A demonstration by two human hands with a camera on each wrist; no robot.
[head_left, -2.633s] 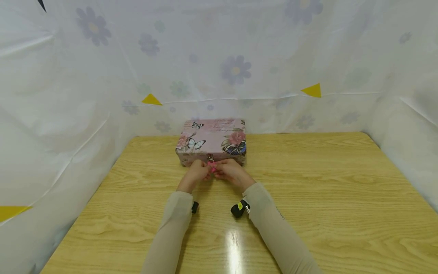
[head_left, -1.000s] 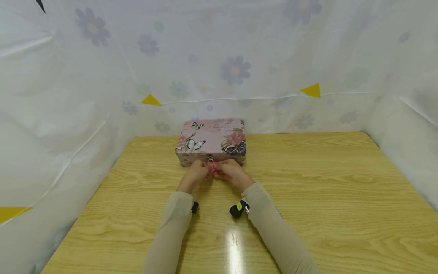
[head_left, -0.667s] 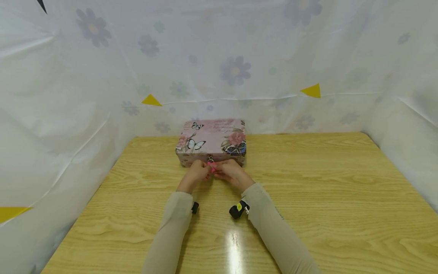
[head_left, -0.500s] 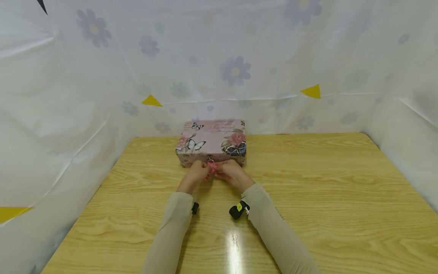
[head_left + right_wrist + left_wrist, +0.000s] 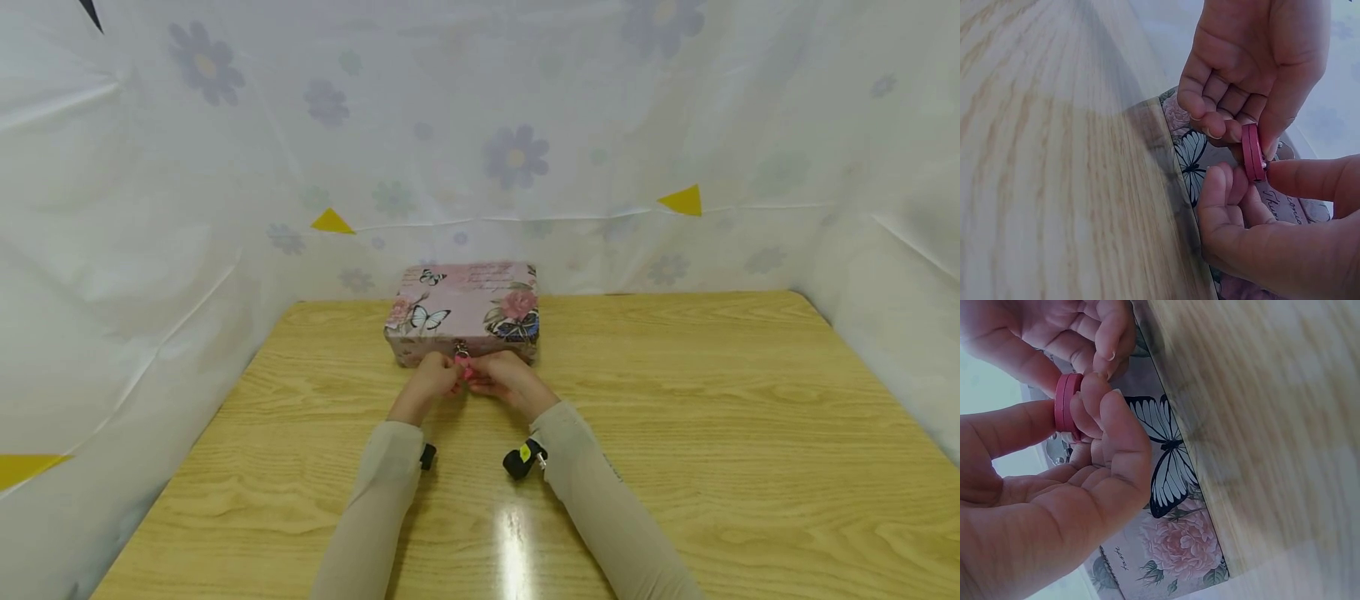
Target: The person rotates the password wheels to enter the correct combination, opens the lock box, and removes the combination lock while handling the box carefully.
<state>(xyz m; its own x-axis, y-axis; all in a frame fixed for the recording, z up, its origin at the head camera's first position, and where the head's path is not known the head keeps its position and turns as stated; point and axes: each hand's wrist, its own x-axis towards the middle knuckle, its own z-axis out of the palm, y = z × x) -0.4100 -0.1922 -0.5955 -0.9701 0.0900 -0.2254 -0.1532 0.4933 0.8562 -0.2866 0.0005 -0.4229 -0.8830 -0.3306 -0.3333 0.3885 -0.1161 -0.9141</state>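
Note:
A pink padlock (image 5: pixel 464 366) hangs by its silver shackle from the metal clasp on the front of a closed pink box (image 5: pixel 480 292) printed with butterflies and roses. My left hand (image 5: pixel 432 376) pinches the padlock from the left, thumb on one face and curled fingers on the other. From the right, my right hand (image 5: pixel 513 378) pinches it too. Both wrist views show the padlock body (image 5: pixel 1067 405) edge-on as a thin two-layered disc (image 5: pixel 1252 153) between the fingertips of both hands. Fingers hide part of its faces.
The box stands near the back edge of a wood-grain table (image 5: pixel 697 417). A white flowered curtain (image 5: pixel 585 108) with yellow triangles hangs close behind and along both sides. A black strap device (image 5: pixel 519 460) sits at my right wrist.
Both hands stay on the padlock in front of the box, with only slight finger shifts. The box has not moved.

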